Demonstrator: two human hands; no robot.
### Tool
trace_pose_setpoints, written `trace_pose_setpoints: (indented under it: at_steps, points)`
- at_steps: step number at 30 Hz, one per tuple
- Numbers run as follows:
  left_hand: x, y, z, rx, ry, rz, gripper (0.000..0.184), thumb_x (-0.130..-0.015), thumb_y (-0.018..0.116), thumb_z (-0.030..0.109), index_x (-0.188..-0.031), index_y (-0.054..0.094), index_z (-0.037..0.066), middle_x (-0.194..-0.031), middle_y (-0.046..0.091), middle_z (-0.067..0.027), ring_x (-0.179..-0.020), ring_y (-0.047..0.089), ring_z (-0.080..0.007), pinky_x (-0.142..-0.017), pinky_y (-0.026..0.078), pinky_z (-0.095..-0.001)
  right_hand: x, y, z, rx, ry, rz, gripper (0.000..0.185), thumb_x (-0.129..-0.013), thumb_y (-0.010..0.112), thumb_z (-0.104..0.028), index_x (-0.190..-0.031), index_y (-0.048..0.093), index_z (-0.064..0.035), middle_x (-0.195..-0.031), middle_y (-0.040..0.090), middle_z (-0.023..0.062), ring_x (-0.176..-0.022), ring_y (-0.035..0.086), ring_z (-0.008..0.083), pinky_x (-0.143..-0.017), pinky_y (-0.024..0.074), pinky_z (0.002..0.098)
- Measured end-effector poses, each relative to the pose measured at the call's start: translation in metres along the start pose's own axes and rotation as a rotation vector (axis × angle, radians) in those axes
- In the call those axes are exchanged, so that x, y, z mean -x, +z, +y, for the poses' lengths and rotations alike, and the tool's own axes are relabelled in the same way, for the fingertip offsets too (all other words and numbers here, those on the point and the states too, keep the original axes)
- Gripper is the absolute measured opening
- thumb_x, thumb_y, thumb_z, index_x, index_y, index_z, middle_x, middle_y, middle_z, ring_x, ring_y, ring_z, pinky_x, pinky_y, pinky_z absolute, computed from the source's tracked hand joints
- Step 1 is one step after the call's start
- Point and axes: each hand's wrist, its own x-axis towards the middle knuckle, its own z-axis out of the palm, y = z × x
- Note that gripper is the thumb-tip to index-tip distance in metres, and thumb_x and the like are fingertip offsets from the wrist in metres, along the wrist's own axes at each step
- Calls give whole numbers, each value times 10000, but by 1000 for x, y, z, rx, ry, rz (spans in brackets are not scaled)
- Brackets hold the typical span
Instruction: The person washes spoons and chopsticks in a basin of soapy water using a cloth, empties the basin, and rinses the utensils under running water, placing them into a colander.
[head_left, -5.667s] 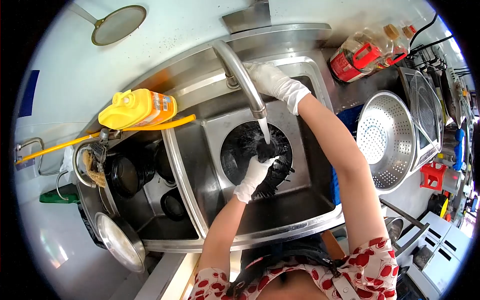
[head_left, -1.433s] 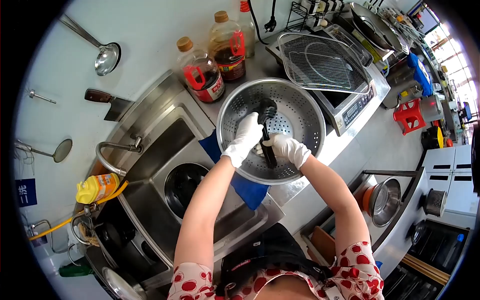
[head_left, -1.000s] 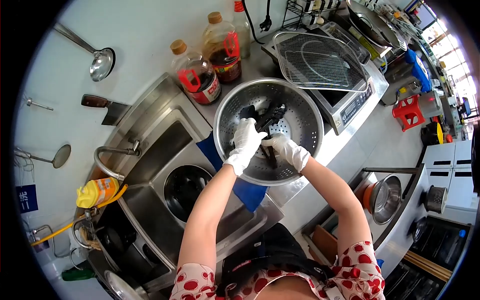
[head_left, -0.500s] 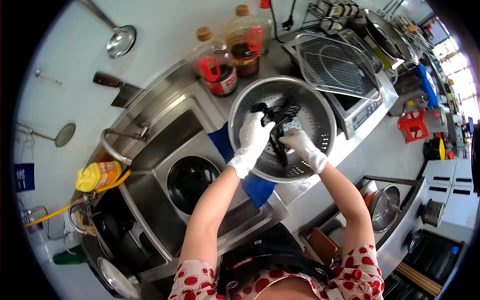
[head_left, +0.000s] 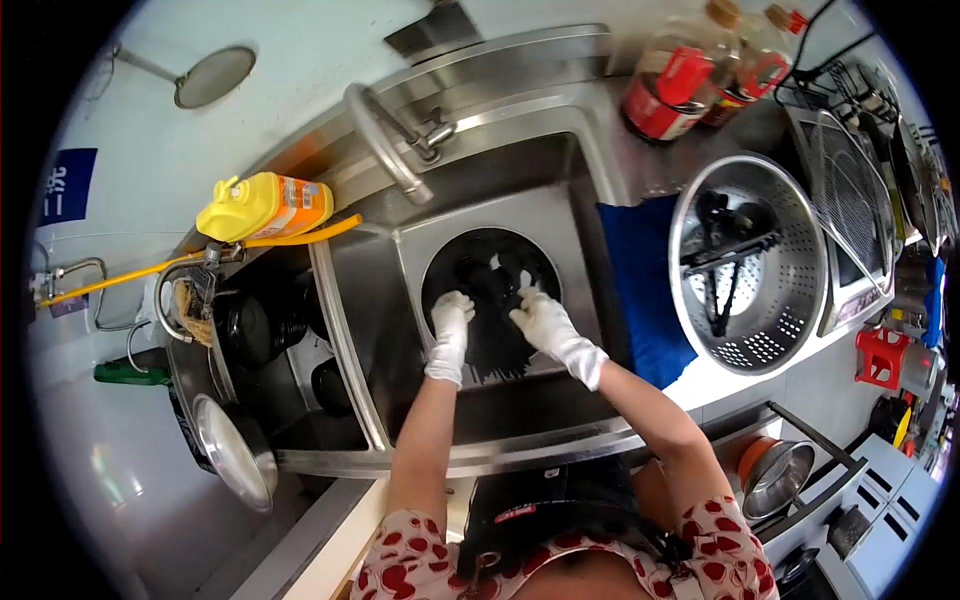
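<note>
Both my hands, in white gloves, are down in the steel sink (head_left: 375, 340) at a round black basin (head_left: 437, 265). My left hand (head_left: 453, 322) is closed at the basin's lower left edge. My right hand (head_left: 548, 325) is closed at its lower right edge, with the fingertips partly hidden. White patches like glove reflections show inside the basin, and a dark streaked area lies between my hands. To the right, a perforated steel colander (head_left: 765, 325) holds several black utensils (head_left: 735, 245), apart from both hands.
A blue cloth (head_left: 645, 290) lies between sink and colander. The faucet (head_left: 390, 150) arches over the sink's back. A yellow jug (head_left: 265, 208) stands at the left, above a second basin with black dishes (head_left: 250, 325). Sauce bottles (head_left: 675, 90) stand at the back right, near a wire rack (head_left: 855, 190).
My hands have left the black utensils in the colander and moved left to the black basin in the sink. The view has turned toward the sink.
</note>
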Motion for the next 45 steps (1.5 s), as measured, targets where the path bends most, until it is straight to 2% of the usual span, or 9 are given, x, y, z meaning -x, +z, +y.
trace_pose_setpoints:
  at_steps: [9,18,21,28,32,36,38,42,45]
  points:
    - [-77,6,-18,-892,666,-10,805,-690,728,55,-1367,293,18,-1314,412,-213,-1186,440,-331,-1009,357,-348,-121,136,63,257,392,375,805,-608,796,-336,-1218,401,11,-1121,573,198,-1008,577,361,-877,466,389]
    - [-127,25,-29,-1101,991,-15,383,-729,665,64,-1082,530,5,-959,550,-199,-822,564,-364,-800,467,-402,-131,99,81,259,329,216,583,-713,691,-444,-1082,576,-8,-956,632,227,-906,613,361,-797,487,416]
    - [-115,31,-27,-1081,504,-263,463,-726,720,153,-1108,523,-18,-1053,582,-220,-1012,539,-368,-894,413,-405,-144,98,109,10,402,117,532,-745,668,-399,-1103,574,-17,-1047,607,229,-970,586,372,-858,461,400]
    - [-118,23,-37,-504,500,-157,426,-763,705,135,-1138,538,20,-1018,612,-126,-918,567,-223,-858,437,-312,-131,102,87,171,477,238,544,-796,604,-373,-1201,501,-24,-1051,607,223,-958,593,364,-850,461,413]
    - [-143,15,-67,-975,450,-181,414,-752,718,148,-1107,566,-3,-1038,615,-128,-936,563,-207,-874,429,-302,-129,86,80,261,427,45,454,-835,543,-360,-1146,546,-29,-1012,611,231,-930,596,365,-833,461,424]
    - [-129,8,-42,-511,305,-221,329,-799,668,108,-1092,562,3,-964,632,-63,-817,567,-149,-751,456,-269,-130,90,104,-362,113,456,441,-821,622,-198,-1182,507,27,-1067,608,210,-1001,577,320,-892,429,344]
    - [-117,13,-25,-351,177,-279,305,-824,631,113,-1115,566,54,-964,629,-43,-804,579,-143,-721,465,-265,-118,56,70,-687,248,54,459,-816,652,-164,-1194,500,49,-1097,614,129,-977,571,245,-901,421,308]
    - [-100,30,-3,88,-105,-473,307,-814,615,119,-1106,555,43,-941,611,-31,-825,574,-130,-715,469,-284,-118,33,17,-270,288,-256,606,-799,666,-239,-1276,419,41,-1162,580,168,-1085,529,275,-960,374,334]
    - [-92,26,2,353,-244,-632,396,-838,598,192,-1188,511,29,-1061,605,-84,-931,587,-184,-806,466,-298,-150,114,120,-26,52,152,681,-785,634,-411,-1233,445,65,-1277,460,249,-1172,446,388,-999,345,391]
